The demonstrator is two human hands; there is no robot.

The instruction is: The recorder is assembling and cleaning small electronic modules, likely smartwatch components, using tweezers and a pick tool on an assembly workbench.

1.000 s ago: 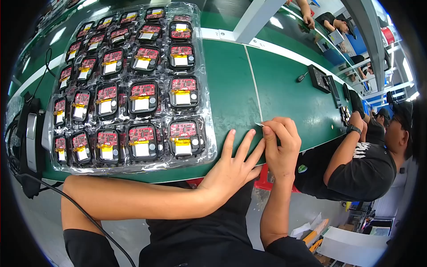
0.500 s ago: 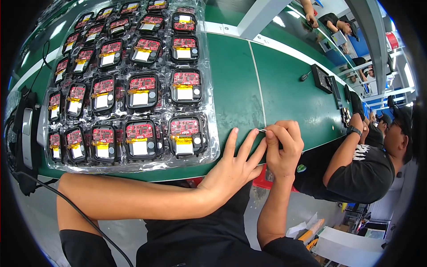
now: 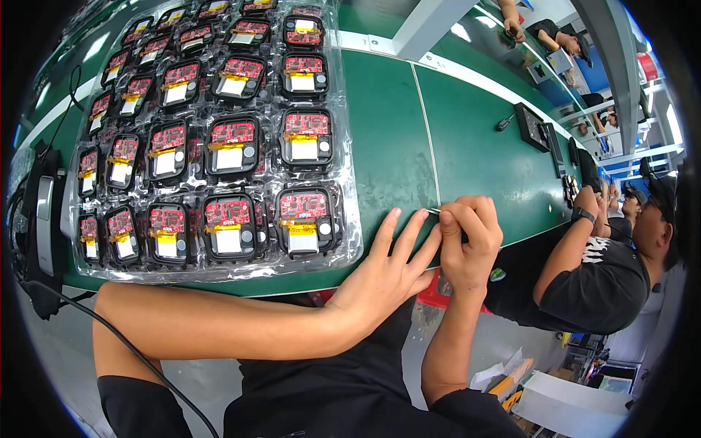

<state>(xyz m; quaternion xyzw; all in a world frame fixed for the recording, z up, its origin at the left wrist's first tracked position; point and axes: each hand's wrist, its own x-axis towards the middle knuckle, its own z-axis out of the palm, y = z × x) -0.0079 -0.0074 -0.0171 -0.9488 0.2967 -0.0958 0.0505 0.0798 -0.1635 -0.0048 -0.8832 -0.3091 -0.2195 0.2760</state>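
My left hand (image 3: 383,277) rests near the front edge of the green table, its fingers stretched out and spread. Beside it, my right hand (image 3: 471,241) is closed in a pinch. From its fingertips pokes a thin silvery metal piece (image 3: 434,211), whose tip reaches the left middle finger; its far end is hidden in the right hand, so I cannot tell its kind. Left of both hands lies a clear plastic tray (image 3: 352,219) with rows of black device housings. The nearest housing (image 3: 307,223) shows a red circuit board, yellow tape and a white block.
A thin pale cord (image 3: 425,120) runs across the green tabletop (image 3: 387,139). Black boxes (image 3: 531,128) stand farther right. A seated co-worker (image 3: 595,285) is at the right, by the table edge. A black cable (image 3: 124,347) passes over my left arm; a grey post (image 3: 438,25) rises behind.
Both hands keep nearly the same pose, with the right one shifted very slightly to the right. The view has moved a little; nothing was taken hold of or let go.
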